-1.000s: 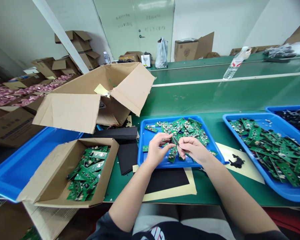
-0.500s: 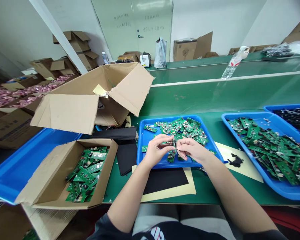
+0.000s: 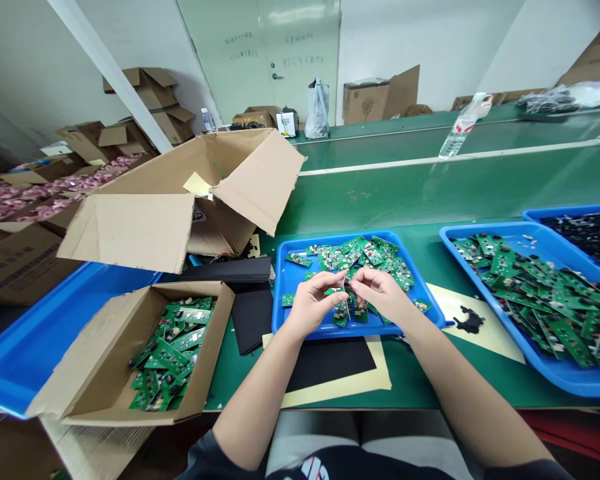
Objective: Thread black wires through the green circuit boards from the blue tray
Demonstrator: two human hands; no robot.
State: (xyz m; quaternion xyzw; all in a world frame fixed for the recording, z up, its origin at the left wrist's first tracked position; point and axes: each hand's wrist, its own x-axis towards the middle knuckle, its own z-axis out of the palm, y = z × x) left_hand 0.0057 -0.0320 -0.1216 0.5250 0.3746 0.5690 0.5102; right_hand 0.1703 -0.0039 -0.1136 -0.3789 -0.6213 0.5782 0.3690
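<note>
Green circuit boards (image 3: 360,257) lie in a loose, single-layer spread across the blue plastic tray (image 3: 280,293) directly in front of me on the green worktop (image 3: 243,373). My left grip (image 3: 313,301) and right grip (image 3: 383,293) are closed towards each other above this tray, fingertips meeting on a small dark part (image 3: 347,285) with a thin metal lead hanging from it. The part is too small to identify further from this view. Several boards under my hands lie partly overlapped, and none is lifted clear of the tray. To my right, a second blue tray (image 3: 447,233) carries a much deeper heap of similar boards (image 3: 545,300), piled at mixed angles. To my left, a cardboard carton (image 3: 100,353) holds another lot of boards (image 3: 167,353), packed more closely and tilted against one another. Counting the three lots, the work stands divided: the centre tray holds the thinnest layer, while the right tray and carton hold more. No marking that separates one lot from another can be read at this distance. Further right, a third blue tray (image 3: 570,210) holds a mass of small black parts (image 3: 585,230). Stacked black foam sheets (image 3: 253,320) lie between the carton and the centre tray.
</note>
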